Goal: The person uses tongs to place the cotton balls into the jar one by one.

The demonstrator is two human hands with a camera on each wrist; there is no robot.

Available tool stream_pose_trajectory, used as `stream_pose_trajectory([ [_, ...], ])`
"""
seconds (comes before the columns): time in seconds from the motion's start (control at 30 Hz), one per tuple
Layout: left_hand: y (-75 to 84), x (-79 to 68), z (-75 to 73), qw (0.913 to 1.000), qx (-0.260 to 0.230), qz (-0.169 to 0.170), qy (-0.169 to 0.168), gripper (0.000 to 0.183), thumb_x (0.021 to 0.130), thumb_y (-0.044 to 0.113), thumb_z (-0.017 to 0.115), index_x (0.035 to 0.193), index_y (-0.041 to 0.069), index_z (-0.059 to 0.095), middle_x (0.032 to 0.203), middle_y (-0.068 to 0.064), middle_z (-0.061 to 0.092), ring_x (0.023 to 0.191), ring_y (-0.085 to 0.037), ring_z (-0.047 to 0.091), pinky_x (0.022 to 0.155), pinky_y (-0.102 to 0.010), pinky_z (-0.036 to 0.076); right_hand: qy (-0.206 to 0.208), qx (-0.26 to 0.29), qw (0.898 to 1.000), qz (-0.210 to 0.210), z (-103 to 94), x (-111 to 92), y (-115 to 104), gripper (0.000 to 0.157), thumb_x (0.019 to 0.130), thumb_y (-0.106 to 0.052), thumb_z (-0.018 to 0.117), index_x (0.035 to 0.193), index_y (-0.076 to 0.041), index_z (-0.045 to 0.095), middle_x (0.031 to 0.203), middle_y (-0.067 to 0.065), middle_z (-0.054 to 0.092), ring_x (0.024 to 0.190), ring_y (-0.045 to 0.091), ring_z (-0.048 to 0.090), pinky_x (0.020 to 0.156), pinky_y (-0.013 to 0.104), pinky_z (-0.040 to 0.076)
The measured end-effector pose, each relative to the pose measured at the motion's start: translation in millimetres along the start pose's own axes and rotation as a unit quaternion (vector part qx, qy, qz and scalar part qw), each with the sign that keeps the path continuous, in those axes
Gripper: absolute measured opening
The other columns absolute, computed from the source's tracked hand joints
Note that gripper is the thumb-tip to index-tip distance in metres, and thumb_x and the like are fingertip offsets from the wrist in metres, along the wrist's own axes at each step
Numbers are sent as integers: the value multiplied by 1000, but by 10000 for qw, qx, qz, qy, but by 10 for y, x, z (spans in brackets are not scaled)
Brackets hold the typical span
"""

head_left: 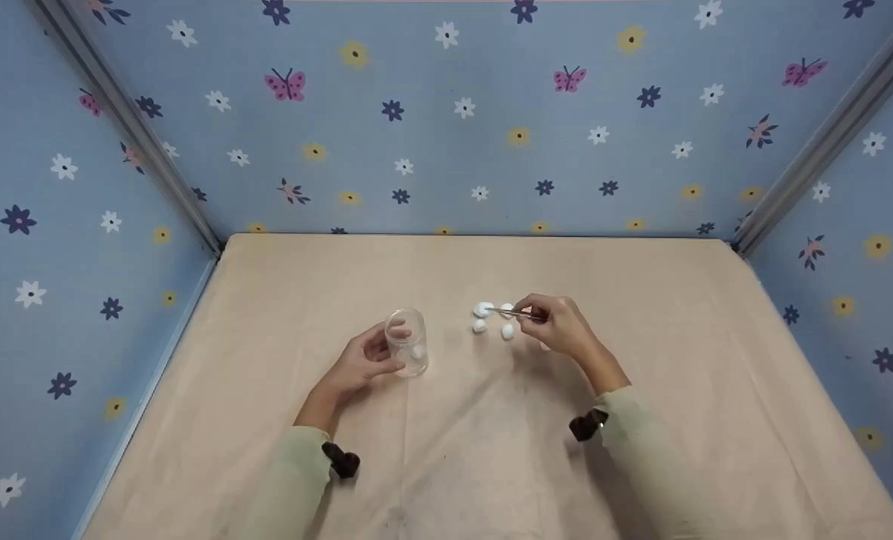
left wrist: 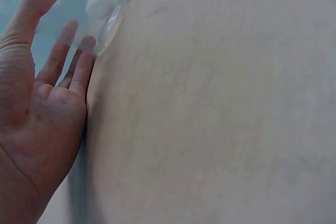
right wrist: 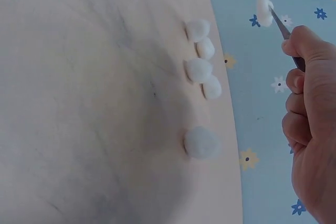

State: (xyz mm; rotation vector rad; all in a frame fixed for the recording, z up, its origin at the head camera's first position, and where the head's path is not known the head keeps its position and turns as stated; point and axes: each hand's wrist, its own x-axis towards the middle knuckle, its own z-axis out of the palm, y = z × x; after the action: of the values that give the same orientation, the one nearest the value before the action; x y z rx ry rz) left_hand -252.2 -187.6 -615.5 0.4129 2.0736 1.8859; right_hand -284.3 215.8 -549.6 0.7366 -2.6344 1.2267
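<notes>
My left hand [head_left: 360, 364] grips a clear cup [head_left: 409, 330], thumb on the near side and fingers behind the wall. One white cotton ball [left wrist: 100, 5] shows through the cup near its bottom. Between thumb and fingers, my right hand [head_left: 561, 326] pinches metal tweezers [head_left: 508, 311]. Their tips hold a cotton ball [right wrist: 265, 11], raised off the table in the right wrist view. Below and beside the tweezers several more cotton balls [right wrist: 199, 70] lie on the cloth. One larger-looking ball [right wrist: 202, 142] sits apart from that group, nearer the right wrist camera.
A beige cloth [head_left: 266, 300] with shallow creases covers the table. Blue flowered panels [head_left: 446, 150] rise behind it and at both sides, with grey metal posts [head_left: 127, 127] at the corners. Dark wrist cameras [head_left: 587, 425] are strapped over the light green sleeves.
</notes>
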Motion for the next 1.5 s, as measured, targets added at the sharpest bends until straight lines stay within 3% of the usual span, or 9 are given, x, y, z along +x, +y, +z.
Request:
stream_pose_trajectory([
  [0.47, -2, -3, -4, 9999, 59, 135, 13, 81, 100, -4, 80, 171, -2, 41, 166, -30, 56, 161, -47, 49, 119, -17, 50, 131, -75, 9994, -310, -95, 78, -111, 15, 97, 2, 75, 108, -4, 84, 69, 4, 59, 64, 2, 39, 63, 24, 33],
  [0.7, -11, 5, -14, 9999, 90, 51, 95, 82, 100, -1, 82, 172, 1, 41, 166, -22, 60, 162, -43, 50, 118, -14, 49, 128, 81, 9995, -295, -100, 130, -166, 17, 98, 1, 75, 110, -6, 84, 68, 0, 56, 63, 0, 37, 63, 24, 32],
  [0.97, 6, 7, -6, 9998, 184, 58, 31, 82, 99, -3, 81, 171, 0, 41, 167, -29, 56, 163, -48, 47, 122, -18, 49, 67, 294, 9990, -321, -105, 182, -253, 14, 101, -1, 76, 110, -5, 85, 65, -4, 50, 61, -1, 32, 61, 23, 29],
  [1.3, 3, -5, -5, 9998, 158, 54, 65, 82, 100, -2, 81, 171, -1, 41, 167, -28, 57, 164, -48, 47, 123, -20, 48, 4, 214, 9984, -527, -97, 259, -341, 14, 100, -1, 75, 110, -5, 85, 68, 9, 64, 62, 2, 38, 62, 23, 33],
  [1.5, 11, -11, -3, 9999, 98, 141, 13, 82, 100, -3, 81, 171, -3, 40, 166, -30, 56, 164, -49, 46, 123, -20, 48, -37, 187, 9979, -616, -61, 306, -419, 14, 101, -2, 74, 110, -5, 85, 71, 11, 67, 62, 2, 41, 61, 23, 35],
])
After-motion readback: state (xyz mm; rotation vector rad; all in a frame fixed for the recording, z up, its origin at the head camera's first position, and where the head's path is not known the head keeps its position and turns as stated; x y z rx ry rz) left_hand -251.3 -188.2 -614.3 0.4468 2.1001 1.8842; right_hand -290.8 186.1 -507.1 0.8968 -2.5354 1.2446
